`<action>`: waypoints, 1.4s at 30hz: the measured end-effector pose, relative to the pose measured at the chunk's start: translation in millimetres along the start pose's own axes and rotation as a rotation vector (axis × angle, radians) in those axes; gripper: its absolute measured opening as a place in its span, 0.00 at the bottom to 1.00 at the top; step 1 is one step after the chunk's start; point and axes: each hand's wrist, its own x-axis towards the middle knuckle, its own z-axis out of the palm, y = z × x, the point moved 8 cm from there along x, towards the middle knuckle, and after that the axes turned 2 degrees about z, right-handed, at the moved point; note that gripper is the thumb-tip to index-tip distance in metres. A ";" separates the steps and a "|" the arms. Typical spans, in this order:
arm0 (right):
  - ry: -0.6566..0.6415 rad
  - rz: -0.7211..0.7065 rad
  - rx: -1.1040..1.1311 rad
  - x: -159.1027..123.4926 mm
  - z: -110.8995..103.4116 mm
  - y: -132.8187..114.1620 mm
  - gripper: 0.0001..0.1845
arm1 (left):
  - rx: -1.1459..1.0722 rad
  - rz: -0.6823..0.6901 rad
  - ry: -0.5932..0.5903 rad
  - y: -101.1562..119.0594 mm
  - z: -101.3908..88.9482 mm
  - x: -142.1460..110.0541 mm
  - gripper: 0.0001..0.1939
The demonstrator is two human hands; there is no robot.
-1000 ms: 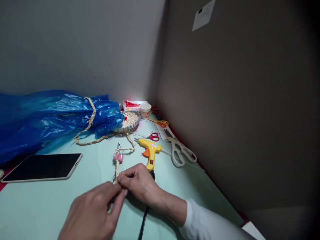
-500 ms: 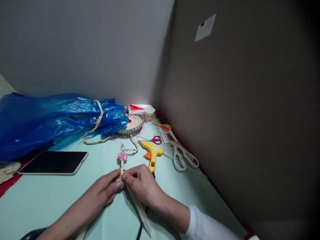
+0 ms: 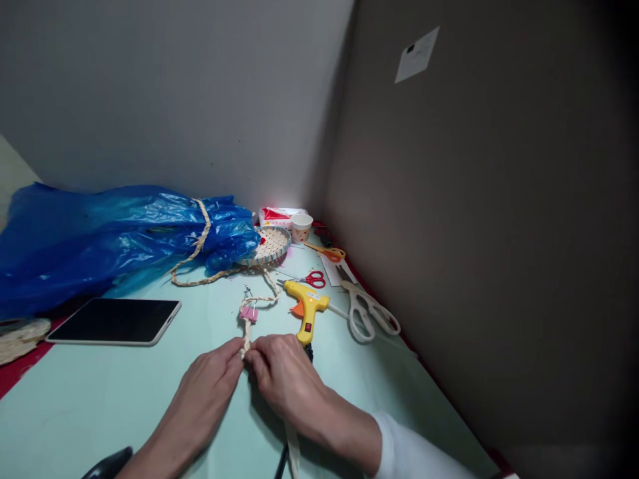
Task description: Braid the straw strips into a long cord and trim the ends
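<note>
A pale braided cord (image 3: 247, 330) runs toward me from a pink binder clip (image 3: 248, 314) on the table. My left hand (image 3: 212, 379) pinches the near end of the braid from the left. From the right, the thumb and fingers of my right hand (image 3: 284, 372) close on the same spot, nearly touching the left fingertips. A loose flat strand (image 3: 292, 449) hangs down below my right wrist. Beyond the clip the thinner cord bends right, then back toward a round woven basket (image 3: 272, 245). The undersides of both hands are hidden.
A yellow glue gun (image 3: 310, 306) lies just beyond my right hand. Red scissors (image 3: 314, 279), white-handled scissors (image 3: 367, 313) and orange scissors (image 3: 329, 253) are near the right wall. A phone (image 3: 114, 321) lies left, before a cord-tied blue plastic bag (image 3: 124, 239). A paper cup (image 3: 301, 229) stands behind.
My left hand has turned over, its back now facing up, fingers still at the braid. The loose strand has shifted and shows less under my right wrist. The view has swung slightly left.
</note>
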 end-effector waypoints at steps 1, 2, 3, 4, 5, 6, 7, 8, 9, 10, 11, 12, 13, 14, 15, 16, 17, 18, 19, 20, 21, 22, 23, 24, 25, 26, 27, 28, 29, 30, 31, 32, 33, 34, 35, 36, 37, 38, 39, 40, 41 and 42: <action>0.002 0.003 0.001 -0.1 0.7 0.9 0.15 | -0.017 -0.010 -0.003 -1.6 0.3 0.8 0.16; 0.005 0.002 0.001 -0.1 1.5 1.4 0.15 | -0.053 -0.025 -0.013 -3.8 1.2 1.9 0.15; 0.010 -0.002 0.000 -0.2 2.4 1.6 0.15 | -0.118 -0.045 -0.026 -6.5 2.4 3.3 0.14; 0.014 -0.005 -0.002 -0.4 3.4 1.7 0.15 | -0.200 -0.065 -0.022 -9.1 2.5 4.8 0.13; 0.014 -0.007 -0.005 -0.4 4.9 1.9 0.15 | -0.293 -0.082 -0.019 -11.3 3.3 6.4 0.12; 0.015 -0.008 -0.007 -0.5 6.4 2.2 0.15 | -0.380 -0.098 -0.017 -13.1 4.6 7.9 0.13; 0.015 -0.008 -0.004 -0.5 7.9 2.9 0.16 | -0.456 -0.114 -0.013 -14.7 6.4 9.3 0.15; 0.012 -0.006 0.003 -0.3 9.5 4.0 0.16 | -0.490 -0.120 -0.003 -15.6 7.8 10.6 0.18; 0.011 -0.014 0.022 0.2 10.7 4.9 0.17 | -0.517 -0.127 0.018 -16.8 8.7 11.6 0.20; 0.004 -0.026 0.052 1.0 12.2 5.8 0.18 | -0.541 -0.127 0.038 -17.5 9.8 12.6 0.20; -0.006 -0.043 0.090 2.1 13.6 6.9 0.19 | -0.559 -0.126 0.055 -18.3 11.3 13.3 0.18; -0.018 -0.061 0.132 3.5 15.0 7.9 0.20 | -0.575 -0.128 0.072 -19.6 12.7 13.8 0.18; -0.032 -0.077 0.174 5.2 16.5 9.0 0.20 | -0.591 -0.131 0.094 -21.3 13.7 14.1 0.16; -0.048 -0.087 0.214 7.0 18.1 10.3 0.20 | -0.602 -0.135 0.116 -23.3 14.4 14.1 0.15; -0.065 -0.085 0.248 8.6 19.8 11.9 0.20 | -0.611 -0.139 0.134 -25.3 15.1 13.9 0.14; -0.080 -0.071 0.275 9.8 21.6 13.8 0.20 | -0.618 -0.143 0.147 -27.2 15.6 13.6 0.13; -0.094 -0.046 0.296 10.4 23.4 16.0 0.20 | -0.624 -0.146 0.155 -28.6 16.1 13.1 0.12; -0.099 -0.014 0.315 10.4 24.5 18.1 0.19 | -0.632 -0.148 0.156 -29.5 16.5 12.5 0.11; -0.095 0.015 0.336 9.6 24.9 19.6 0.20 | -0.641 -0.148 0.151 -29.8 16.9 11.9 0.10; -0.084 0.037 0.363 8.3 24.4 20.2 0.20 | -0.652 -0.147 0.144 -29.6 17.0 11.3 0.09; -0.068 0.051 0.393 6.7 23.3 20.2 0.20 | -0.666 -0.148 0.130 -29.2 17.2 10.8 0.09; -0.046 0.057 0.422 5.0 21.6 19.6 0.21 | -0.680 -0.145 0.121 -28.6 16.7 10.6 0.09; -0.031 0.062 0.446 3.4 20.3 19.0 0.21 | -0.689 -0.153 0.109 -28.7 16.5 10.5 0.09; -0.020 0.070 0.461 1.9 19.3 18.8 0.21 | -0.692 -0.168 0.101 -29.4 16.1 10.4 0.10; -0.008 0.081 0.470 0.5 18.2 19.0 0.20 | -0.695 -0.190 0.089 -30.4 16.3 10.3 0.10; 0.002 0.094 0.476 -0.8 17.1 19.4 0.19 | -0.698 -0.211 0.078 -31.2 16.5 10.2 0.11; 0.017 0.105 0.477 -2.0 15.7 19.7 0.19 | -0.701 -0.230 0.068 -31.6 16.7 9.8 0.12; 0.036 0.113 0.477 -3.3 13.8 19.9 0.18 | -0.703 -0.247 0.060 -31.7 16.9 9.3 0.13; 0.057 0.121 0.478 -4.6 11.8 19.9 0.18 | -0.705 -0.260 0.055 -31.5 16.9 8.7 0.14; 0.079 0.125 0.485 -5.8 9.8 19.7 0.18 | -0.707 -0.271 0.052 -31.1 16.8 7.9 0.15; 0.102 0.128 0.497 -7.1 7.8 19.3 0.17 | -0.710 -0.281 0.051 -30.7 16.6 7.2 0.16; 0.122 0.129 0.514 -8.2 6.2 18.8 0.16 | -0.713 -0.289 0.052 -30.4 16.4 6.5 0.16; 0.138 0.131 0.539 -9.2 5.1 18.3 0.16 | -0.718 -0.297 0.051 -30.3 16.3 6.0 0.17; 0.150 0.132 0.567 -10.0 4.3 17.9 0.15 | -0.724 -0.304 0.050 -30.3 16.4 5.6 0.17; 0.157 0.133 0.597 -10.6 3.9 17.4 0.15 | -0.731 -0.312 0.044 -30.6 16.8 5.3 0.18; 0.163 0.136 0.630 -11.0 3.7 17.2 0.15 | -0.737 -0.321 0.039 -31.2 17.3 5.1 0.19; 0.164 0.142 0.667 -11.2 3.9 17.3 0.15 | -0.741 -0.327 0.034 -31.8 17.7 4.9 0.19; 0.163 0.150 0.708 -11.3 4.4 17.7 0.15 | -0.744 -0.332 0.031 -32.5 17.8 4.7 0.19; 0.159 0.157 0.751 -11.3 5.0 17.9 0.14 | -0.744 -0.335 0.030 -33.1 17.8 4.6 0.19; 0.151 0.159 0.789 -11.2 5.7 17.9 0.14 | -0.744 -0.335 0.029 -33.8 17.6 4.3 0.19; 0.145 0.157 0.821 -11.2 6.0 17.6 0.14 | -0.745 -0.334 0.027 -34.4 17.4 4.1 0.19; 0.138 0.151 0.844 -11.2 6.1 16.9 0.13 | -0.747 -0.333 0.022 -35.1 17.5 3.8 0.20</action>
